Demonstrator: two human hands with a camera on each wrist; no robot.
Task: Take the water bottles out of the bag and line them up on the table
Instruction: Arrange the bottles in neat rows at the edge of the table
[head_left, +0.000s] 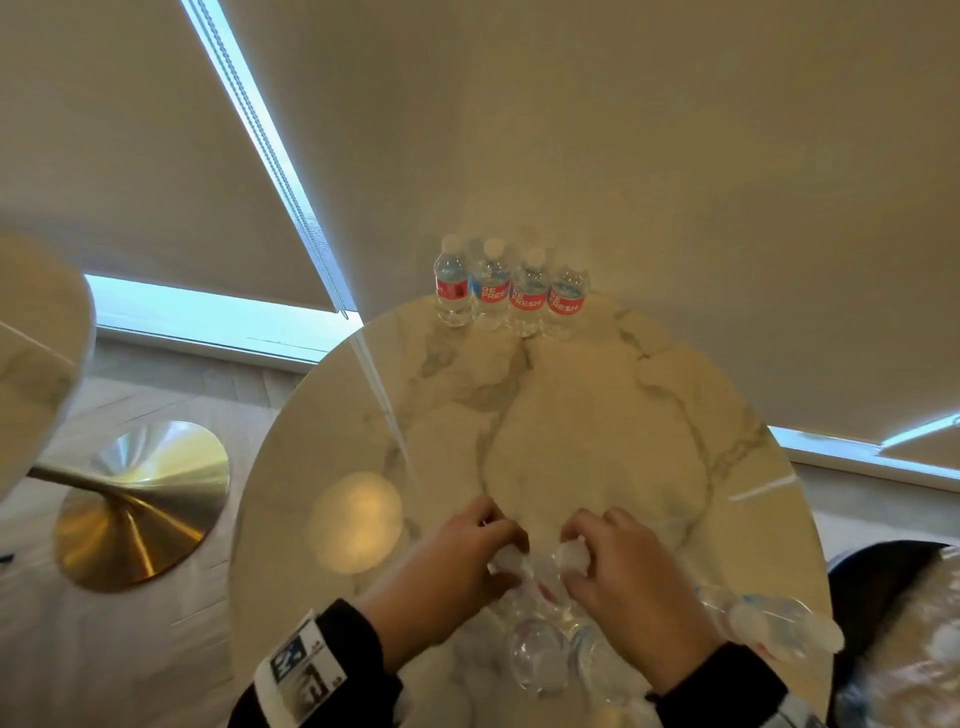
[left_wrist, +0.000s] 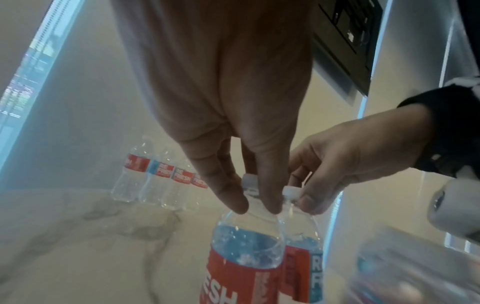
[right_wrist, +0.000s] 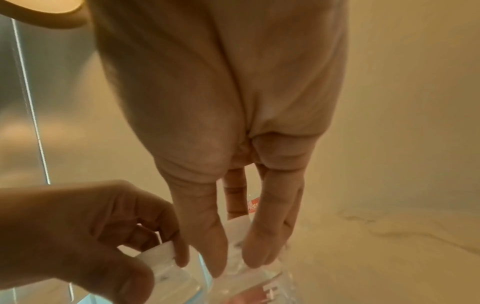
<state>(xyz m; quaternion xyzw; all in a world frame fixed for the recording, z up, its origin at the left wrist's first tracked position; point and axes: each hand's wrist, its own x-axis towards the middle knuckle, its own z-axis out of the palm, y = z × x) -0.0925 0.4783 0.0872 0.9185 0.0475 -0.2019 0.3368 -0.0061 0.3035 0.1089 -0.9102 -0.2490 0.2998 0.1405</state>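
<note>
The left hand (head_left: 457, 561) has its grip pinched round the neck of one water bottle (left_wrist: 246, 242), fingertips just under the white cap. The right hand (head_left: 628, 577) grips the cap of a second bottle (left_wrist: 301, 246) touching the first, both upright low in the frame on the marble surface (head_left: 597, 415). Four more bottles (head_left: 511, 291) stand in a row at the surface's far edge, upper centre.
</note>
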